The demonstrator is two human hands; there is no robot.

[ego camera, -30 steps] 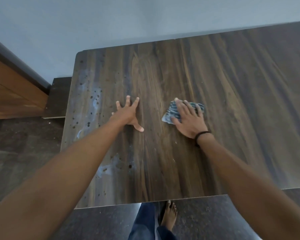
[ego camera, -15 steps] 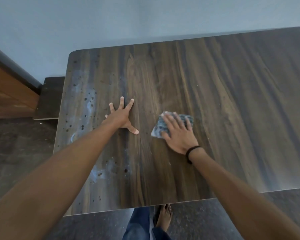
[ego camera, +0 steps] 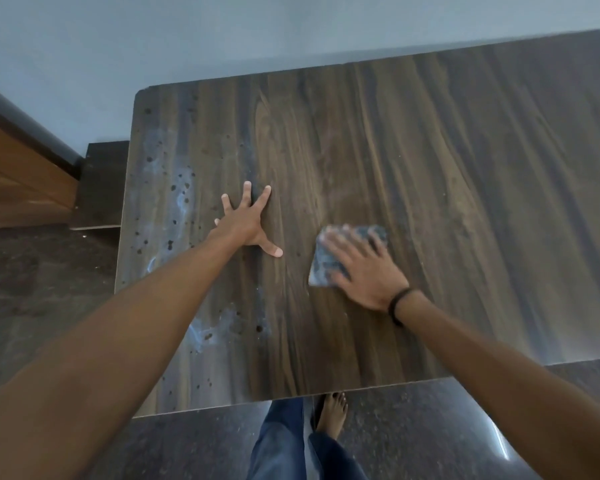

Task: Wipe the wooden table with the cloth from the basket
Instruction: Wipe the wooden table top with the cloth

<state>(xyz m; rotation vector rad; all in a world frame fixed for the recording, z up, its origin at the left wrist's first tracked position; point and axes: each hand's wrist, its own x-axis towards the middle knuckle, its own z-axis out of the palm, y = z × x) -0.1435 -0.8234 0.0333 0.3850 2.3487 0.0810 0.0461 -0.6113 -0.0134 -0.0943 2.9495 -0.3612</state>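
Cloth point(ego camera: 322, 266), grey-blue and folded small, lies flat on the worktop point(ego camera: 447, 161) under our right hand point(ego camera: 364, 270). The fingers are spread straight over it and press down, not curled round it. We judge this a wiping stroke, with palm weight doing the rubbing; blur at the fingertips fits that. Left of the cloth our left hand point(ego camera: 245, 223) is splayed flat on bare wood and holds nothing, likely a brace while we lean in. Farther left of the cloth are pale smears point(ego camera: 201, 332) and dark spots point(ego camera: 140, 251), not yet wiped by the look of them. Right of the cloth the dark grain looks cleaner. Beyond the cloth is a pale wall point(ego camera: 222, 36); nearer than it, the dark floor point(ego camera: 194, 445) and one bare foot point(ego camera: 331, 412). No basket in view.
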